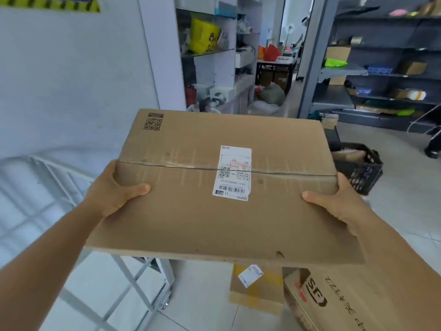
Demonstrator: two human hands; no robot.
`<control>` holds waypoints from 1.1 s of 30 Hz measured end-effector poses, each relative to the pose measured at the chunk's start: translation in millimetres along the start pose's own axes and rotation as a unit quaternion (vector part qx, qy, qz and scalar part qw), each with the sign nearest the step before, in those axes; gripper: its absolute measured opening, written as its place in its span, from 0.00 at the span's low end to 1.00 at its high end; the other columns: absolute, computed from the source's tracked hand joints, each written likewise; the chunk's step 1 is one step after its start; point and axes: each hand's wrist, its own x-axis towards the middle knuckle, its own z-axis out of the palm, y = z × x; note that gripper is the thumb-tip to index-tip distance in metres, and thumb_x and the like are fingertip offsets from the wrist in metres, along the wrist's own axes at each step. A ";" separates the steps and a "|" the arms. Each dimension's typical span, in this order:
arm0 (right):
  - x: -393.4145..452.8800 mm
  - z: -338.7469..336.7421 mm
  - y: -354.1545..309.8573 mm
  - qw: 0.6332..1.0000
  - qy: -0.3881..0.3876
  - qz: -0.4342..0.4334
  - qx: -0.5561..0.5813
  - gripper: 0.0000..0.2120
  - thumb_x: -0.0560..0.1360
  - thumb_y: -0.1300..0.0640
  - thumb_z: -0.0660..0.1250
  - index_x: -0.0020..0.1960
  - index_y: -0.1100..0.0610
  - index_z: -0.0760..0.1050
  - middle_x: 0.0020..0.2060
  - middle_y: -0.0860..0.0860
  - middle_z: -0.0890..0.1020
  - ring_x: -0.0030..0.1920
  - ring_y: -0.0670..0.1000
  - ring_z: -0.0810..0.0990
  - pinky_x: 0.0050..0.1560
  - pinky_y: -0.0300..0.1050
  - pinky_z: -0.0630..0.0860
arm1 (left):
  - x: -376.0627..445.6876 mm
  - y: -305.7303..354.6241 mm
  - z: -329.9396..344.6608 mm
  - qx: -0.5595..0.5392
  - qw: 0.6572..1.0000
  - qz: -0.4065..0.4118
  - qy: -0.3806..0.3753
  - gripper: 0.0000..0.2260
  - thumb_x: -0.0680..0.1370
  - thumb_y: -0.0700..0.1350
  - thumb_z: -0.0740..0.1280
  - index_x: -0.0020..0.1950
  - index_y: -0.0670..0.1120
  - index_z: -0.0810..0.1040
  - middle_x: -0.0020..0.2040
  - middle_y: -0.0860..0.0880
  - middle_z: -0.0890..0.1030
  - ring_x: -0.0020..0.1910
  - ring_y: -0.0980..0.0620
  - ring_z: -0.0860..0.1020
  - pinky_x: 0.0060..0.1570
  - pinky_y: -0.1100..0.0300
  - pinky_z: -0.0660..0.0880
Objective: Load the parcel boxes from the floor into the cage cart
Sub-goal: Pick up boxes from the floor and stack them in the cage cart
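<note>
Two hands hold one wide, flat cardboard box (224, 187) up in the air, level with the chest and well clear of the floor. The left hand (112, 189) is closed on the box's left edge, thumb lying on top, the fingers hidden underneath; the right hand (334, 201) grips the right edge the same way. A white shipping label (233, 174) sits across the taped seam on top. The cage cart (78, 225), a frame of white bars, stands low at the left, just beside the box's left corner. On the floor below wait a small box with yellow tape (257, 290) and a printed box (334, 304). A black crate (360, 168) sits behind at the right. My guess is the box is on its way to the cart. The risk is its width: swung left, a corner may catch on the bars and twist free of the thumbs, and because it blocks the view downward, a foot could strike the parcels below.
</note>
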 end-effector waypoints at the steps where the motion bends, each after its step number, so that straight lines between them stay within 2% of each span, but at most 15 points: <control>1: 3.7 7.3 -6.7 1.000 -0.014 -0.010 -0.001 0.43 0.66 0.51 0.80 0.74 0.50 0.60 0.51 0.47 0.75 0.47 0.49 0.74 0.44 0.46 0.71 | -4.8 -3.8 -10.0 0.000 1.000 -0.009 0.014 0.41 0.55 0.62 0.77 0.65 0.56 0.68 0.53 0.55 0.77 0.51 0.50 0.76 0.53 0.54 0.71; 4: 12.1 31.5 -28.2 0.998 -0.057 -0.029 -0.007 0.41 0.65 0.50 0.80 0.71 0.49 0.62 0.51 0.48 0.75 0.50 0.51 0.75 0.46 0.48 0.72 | -23.6 -14.3 -39.5 0.001 0.998 -0.034 0.057 0.41 0.59 0.59 0.80 0.68 0.55 0.68 0.54 0.54 0.77 0.52 0.49 0.76 0.54 0.53 0.71; 8: 17.6 70.0 -56.2 0.992 -0.109 -0.069 -0.009 0.42 0.64 0.49 0.81 0.71 0.50 0.63 0.55 0.50 0.77 0.51 0.51 0.75 0.43 0.47 0.73 | -49.1 -31.7 -81.2 0.000 0.991 -0.069 0.115 0.47 0.50 0.66 0.74 0.67 0.57 0.69 0.55 0.55 0.79 0.54 0.49 0.78 0.59 0.48 0.74; 10: 16.9 90.4 -72.6 0.987 -0.134 -0.089 -0.009 0.40 0.66 0.52 0.80 0.71 0.51 0.62 0.51 0.48 0.76 0.46 0.47 0.75 0.40 0.45 0.71 | -61.9 -39.6 -100.3 -0.001 0.986 -0.083 0.144 0.47 0.49 0.67 0.74 0.67 0.57 0.68 0.56 0.55 0.79 0.54 0.49 0.78 0.59 0.50 0.74; 11: 15.7 100.4 -81.1 0.984 -0.144 -0.100 -0.011 0.39 0.67 0.53 0.79 0.71 0.52 0.63 0.51 0.48 0.76 0.44 0.46 0.74 0.41 0.45 0.71 | -66.7 -44.7 -109.7 -0.001 0.983 -0.088 0.160 0.47 0.49 0.67 0.75 0.67 0.57 0.69 0.55 0.55 0.79 0.54 0.49 0.78 0.58 0.50 0.74; 13: 14.4 125.2 -97.1 0.979 -0.162 -0.119 -0.018 0.40 0.67 0.53 0.79 0.72 0.53 0.62 0.55 0.50 0.77 0.48 0.49 0.75 0.49 0.46 0.71 | -77.2 -54.7 -129.7 -0.010 0.978 -0.096 0.186 0.43 0.51 0.64 0.76 0.64 0.57 0.70 0.53 0.57 0.80 0.53 0.51 0.79 0.55 0.52 0.75; 15: 12.4 150.4 -111.4 0.975 -0.174 -0.136 -0.024 0.42 0.65 0.52 0.80 0.73 0.52 0.62 0.59 0.51 0.77 0.53 0.52 0.75 0.53 0.47 0.72 | -85.3 -66.8 -149.2 -0.022 0.973 -0.099 0.207 0.40 0.53 0.61 0.77 0.64 0.56 0.71 0.52 0.58 0.80 0.52 0.52 0.79 0.52 0.54 0.74; 20: -1.1 230.6 -153.3 0.959 -0.221 -0.169 -0.055 0.54 0.59 0.44 0.82 0.77 0.49 0.56 0.68 0.50 0.73 0.65 0.55 0.74 0.65 0.57 0.72 | -103.8 -105.1 -209.8 -0.035 0.954 -0.132 0.267 0.48 0.49 0.65 0.77 0.68 0.57 0.69 0.56 0.55 0.79 0.55 0.50 0.78 0.56 0.52 0.75; 22: -12.3 262.3 -167.6 0.953 -0.239 -0.178 -0.059 0.60 0.51 0.38 0.82 0.76 0.48 0.57 0.68 0.50 0.74 0.65 0.55 0.74 0.66 0.59 0.72 | -106.1 -120.1 -235.4 -0.035 0.948 -0.141 0.283 0.50 0.48 0.67 0.77 0.68 0.59 0.68 0.58 0.54 0.78 0.56 0.49 0.78 0.59 0.48 0.75; 24: -18.4 294.4 -179.6 0.949 -0.251 -0.181 -0.065 0.68 0.41 0.31 0.80 0.76 0.46 0.56 0.70 0.50 0.72 0.68 0.55 0.72 0.66 0.60 0.71 | -106.3 -134.4 -257.2 -0.042 0.944 -0.136 0.299 0.49 0.50 0.65 0.79 0.68 0.57 0.68 0.58 0.54 0.78 0.55 0.49 0.78 0.56 0.51 0.75; 25: -21.6 310.8 -185.7 0.946 -0.259 -0.184 -0.066 0.70 0.40 0.29 0.80 0.76 0.45 0.56 0.71 0.50 0.71 0.68 0.55 0.71 0.66 0.61 0.71 | -105.8 -142.2 -267.3 -0.045 0.941 -0.135 0.307 0.47 0.53 0.62 0.81 0.70 0.56 0.68 0.58 0.53 0.77 0.55 0.50 0.77 0.55 0.53 0.74; 27: -31.8 340.4 -198.6 0.941 -0.274 -0.188 -0.063 0.67 0.42 0.30 0.81 0.76 0.45 0.56 0.71 0.50 0.71 0.68 0.55 0.72 0.66 0.59 0.71 | -105.4 -158.4 -287.8 -0.051 0.936 -0.146 0.315 0.45 0.58 0.57 0.82 0.71 0.55 0.66 0.58 0.52 0.76 0.54 0.50 0.75 0.53 0.55 0.72; 30: -53.8 378.0 -215.1 0.936 -0.282 -0.201 -0.062 0.52 0.59 0.42 0.82 0.75 0.46 0.58 0.68 0.50 0.73 0.65 0.54 0.73 0.63 0.55 0.72 | -104.7 -183.8 -317.3 -0.053 0.932 -0.160 0.320 0.50 0.50 0.63 0.80 0.70 0.56 0.67 0.56 0.53 0.76 0.54 0.49 0.76 0.53 0.53 0.73; 32: -63.6 403.7 -223.7 0.933 -0.290 -0.201 -0.066 0.54 0.60 0.43 0.82 0.77 0.47 0.55 0.69 0.50 0.72 0.66 0.55 0.72 0.64 0.54 0.71 | -106.4 -200.4 -334.2 -0.057 0.928 -0.166 0.329 0.49 0.50 0.63 0.80 0.69 0.58 0.67 0.55 0.53 0.76 0.54 0.49 0.75 0.54 0.53 0.73; 33: -68.1 416.4 -228.0 0.931 -0.297 -0.202 -0.070 0.59 0.55 0.39 0.82 0.77 0.46 0.55 0.70 0.50 0.71 0.66 0.55 0.72 0.65 0.55 0.71 | -107.6 -207.5 -341.1 -0.059 0.925 -0.168 0.334 0.46 0.54 0.61 0.81 0.69 0.57 0.67 0.55 0.53 0.76 0.54 0.50 0.75 0.54 0.53 0.72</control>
